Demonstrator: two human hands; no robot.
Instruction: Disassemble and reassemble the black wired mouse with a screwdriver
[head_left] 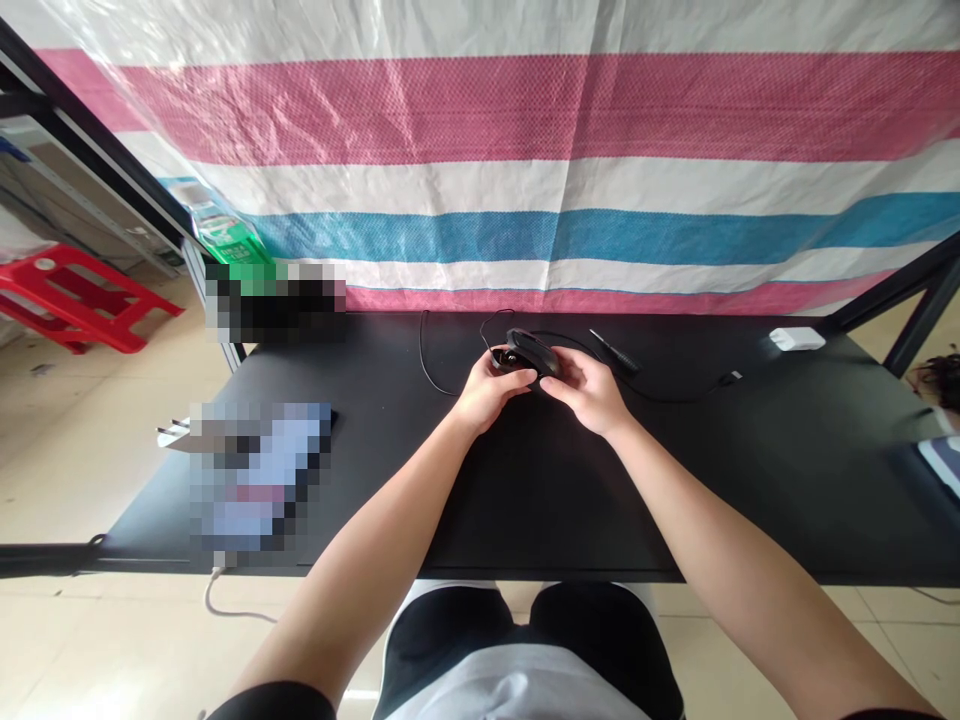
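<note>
Nothing I can read from here.
The black computer mouse [531, 352] between my palms shows a tiny mark on its shell, too small to make out. The green-and-white package [221, 235] at the far corner of the black desk [540, 500] has print too blurred to read, and two pixelated patches [259, 475] hide the rest.

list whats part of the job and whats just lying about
In use: black computer mouse, held by left hand and right hand; its black cable; probably the screwdriver beside it.

Lying about: white block on the table; red plastic stool.
</note>
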